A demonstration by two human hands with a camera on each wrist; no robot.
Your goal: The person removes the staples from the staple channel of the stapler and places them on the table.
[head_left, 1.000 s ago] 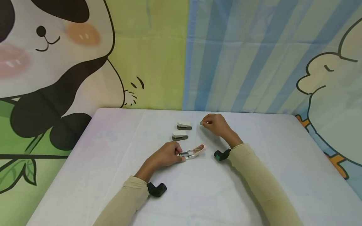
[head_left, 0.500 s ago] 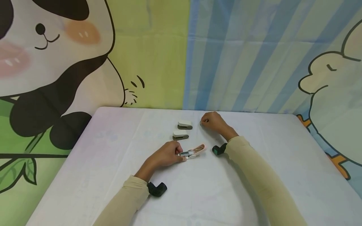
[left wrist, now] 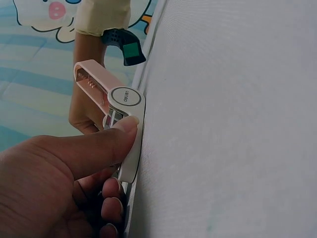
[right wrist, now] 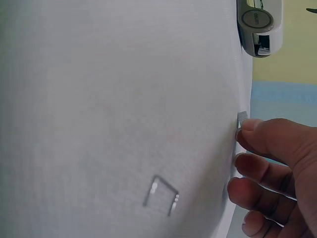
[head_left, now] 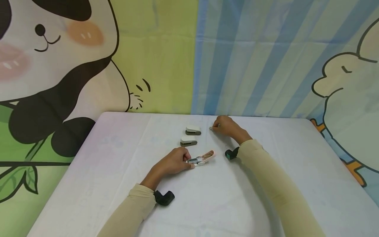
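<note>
Low over the white tabletop, my left hand (head_left: 174,161) grips a stapler (left wrist: 130,144) by its white base between thumb and fingers. Its pink top (left wrist: 101,77) is swung wide open, baring the metal channel. At the far side of the table, my right hand (head_left: 227,126) pinches a small grey strip of staples (right wrist: 241,117) between thumb and index finger, close to the cloth. One small loose piece of staples (right wrist: 161,194) lies on the cloth in the right wrist view. The rest of the strip is hidden by my fingertips.
Two white-and-grey staplers, a farther one (head_left: 193,130) and a nearer one (head_left: 188,141), stand between my hands towards the back. Behind the table's far edge hangs a printed curtain (head_left: 165,59).
My right hand has shifted slightly away from me, its wrist moving farther over the table, with the strip still pinched. My left hand and the opened stapler have stayed in place.
</note>
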